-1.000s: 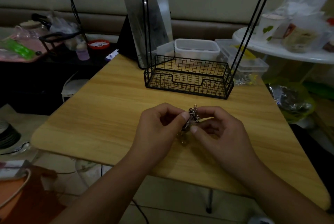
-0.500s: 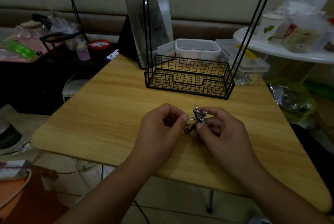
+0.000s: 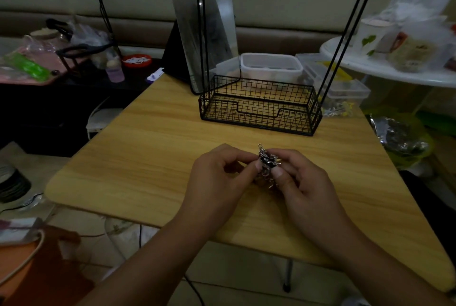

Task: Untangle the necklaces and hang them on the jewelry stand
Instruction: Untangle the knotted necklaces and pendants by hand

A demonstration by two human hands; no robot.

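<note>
Left hand: the left hand (image 3: 217,180) has its fingers curled, thumb and forefinger pinching the left side of the necklaces (image 3: 266,162).
Right hand: the right hand (image 3: 306,187) is curled too, its thumb and fingers clamping the clump's right side.
Necklaces: a tight silver and dark tangle, held between both hands just above the table (image 3: 148,157), near its front edge.
Stand: the wire-basket stand (image 3: 259,108) sits at the table's back edge, hooks bare.
</note>
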